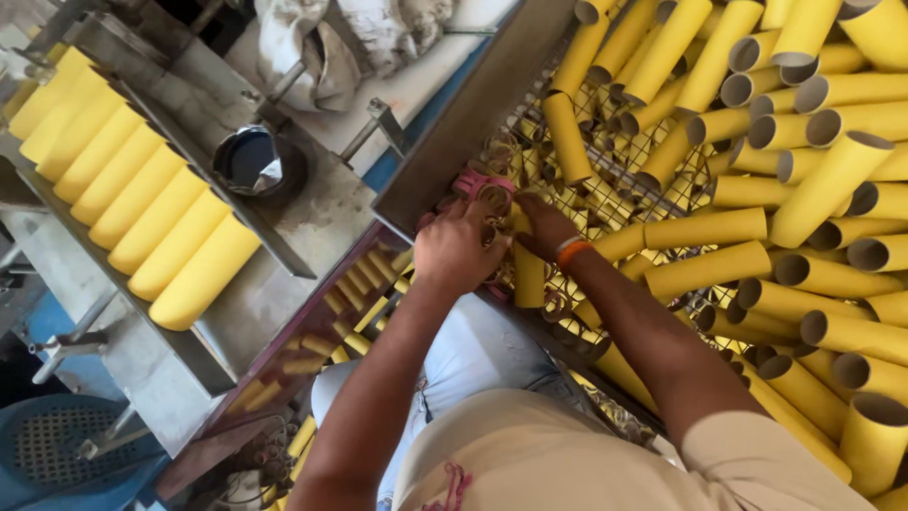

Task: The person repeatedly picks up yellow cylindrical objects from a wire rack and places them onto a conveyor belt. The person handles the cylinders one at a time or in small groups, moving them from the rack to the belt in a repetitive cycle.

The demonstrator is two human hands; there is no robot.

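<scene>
Hands met at the near left corner of the wire mesh tray [624, 175], just inside its grey metal side wall [454, 123]. The left hand [459, 248] was curled, its grip pressed onto a pink tool [480, 183] and thin cut rings [497, 201]; the right hand [544, 225], with an orange wristband [570, 250], had its grip closed around the top of an upright yellow cardboard tube [528, 270]. Doing this well seemed to call for keeping that tube steady and square. Loose yellow tubes [823, 180] crowded the tray's far and right edges, hemming in the wrists. Beyond the wall, a row of yellow tubes [142, 203] lay in a metal trough beside a dark bowl [248, 159]
</scene>
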